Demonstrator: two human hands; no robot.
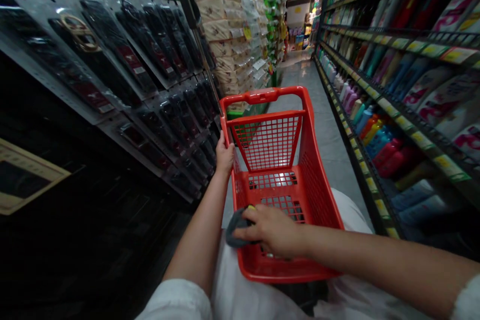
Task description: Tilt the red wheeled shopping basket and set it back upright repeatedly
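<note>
Nearest to us, our right hand (pixel 272 230) presses a dark grey folded cloth (pixel 235 227) on the near left rim of the red plastic mesh shopping basket (pixel 318 180), fingers curled on it. Farther, our left hand (pixel 224 156) grips the basket's left edge, beside the black packaged goods hanging on the wall (pixel 150 55).

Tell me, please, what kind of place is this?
Most likely a supermarket aisle. The left hand holds a red shopping basket, shelves of coloured bottles with price labels run along one side, and hanging packaged goods line the other.
</note>
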